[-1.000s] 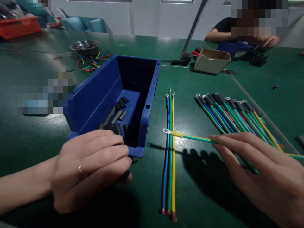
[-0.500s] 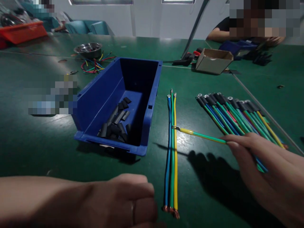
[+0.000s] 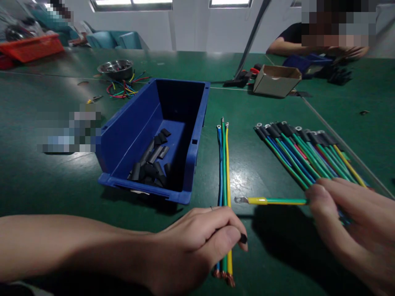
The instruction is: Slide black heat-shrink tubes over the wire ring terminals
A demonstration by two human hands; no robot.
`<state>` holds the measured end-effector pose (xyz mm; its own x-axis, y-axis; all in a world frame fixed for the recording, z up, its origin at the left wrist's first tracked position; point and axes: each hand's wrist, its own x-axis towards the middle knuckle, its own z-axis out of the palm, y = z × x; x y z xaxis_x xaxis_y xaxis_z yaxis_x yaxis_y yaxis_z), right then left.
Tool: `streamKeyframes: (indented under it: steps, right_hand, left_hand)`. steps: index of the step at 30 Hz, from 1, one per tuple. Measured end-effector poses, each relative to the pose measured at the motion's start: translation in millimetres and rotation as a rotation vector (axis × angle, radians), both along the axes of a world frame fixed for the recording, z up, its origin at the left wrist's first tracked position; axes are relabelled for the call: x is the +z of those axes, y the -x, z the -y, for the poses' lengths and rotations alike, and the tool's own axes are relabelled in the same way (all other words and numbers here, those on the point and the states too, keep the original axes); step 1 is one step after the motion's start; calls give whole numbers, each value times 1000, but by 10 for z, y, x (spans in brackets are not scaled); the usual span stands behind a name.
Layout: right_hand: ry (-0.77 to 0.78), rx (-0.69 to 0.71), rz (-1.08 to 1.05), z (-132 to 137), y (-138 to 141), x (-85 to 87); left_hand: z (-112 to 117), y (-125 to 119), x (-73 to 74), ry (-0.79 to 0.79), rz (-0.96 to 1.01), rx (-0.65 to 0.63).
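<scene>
My left hand (image 3: 197, 242) is closed, pinching a short black tube (image 3: 243, 238) between thumb and fingertips, above three loose wires (image 3: 224, 164) in blue, green and yellow lying side by side. My right hand (image 3: 354, 226) grips a green-yellow wire with a ring terminal (image 3: 271, 201), its tip pointing left toward the black tube. A blue plastic bin (image 3: 197, 123) with several black tube pieces (image 3: 152, 158) stands to the left. A bundle of finished wires with black sleeves (image 3: 296, 148) lies fanned out on the right.
On the green table (image 3: 277, 111) stand a cardboard box (image 3: 276, 80), a metal bowl (image 3: 116, 68) beside loose coloured wires (image 3: 123, 87), and an orange tray (image 3: 31, 47) far left. Another person's arm (image 3: 286, 46) rests at the far right edge.
My left hand left the bin's front edge and moved right over the three loose wires, now pinching a black tube. My right hand drew the green-yellow wire down and nearer to me.
</scene>
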<state>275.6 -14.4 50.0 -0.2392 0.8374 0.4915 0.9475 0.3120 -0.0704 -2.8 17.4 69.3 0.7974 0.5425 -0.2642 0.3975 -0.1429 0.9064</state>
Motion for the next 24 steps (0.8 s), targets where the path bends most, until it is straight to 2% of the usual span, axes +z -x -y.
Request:
streamKeyframes:
  steps: [3,10,15,20,24]
  right_hand:
    - [13,60,54,2,10,-7]
    - [39,169,17,-18,0,35]
    - [40,179,2,-14,-18,43]
    - [23,155,-5,-15,21,60]
    - [-11,173,-12,-23,77,82]
  left_hand:
    - [8,1,-6,64,9,16]
    - [21,-2,-69,188,92,11]
    - [10,-5,-34,284,66,-1]
    - [34,14,-56,176,14,32]
    - [130,46,-111,87,-103,64]
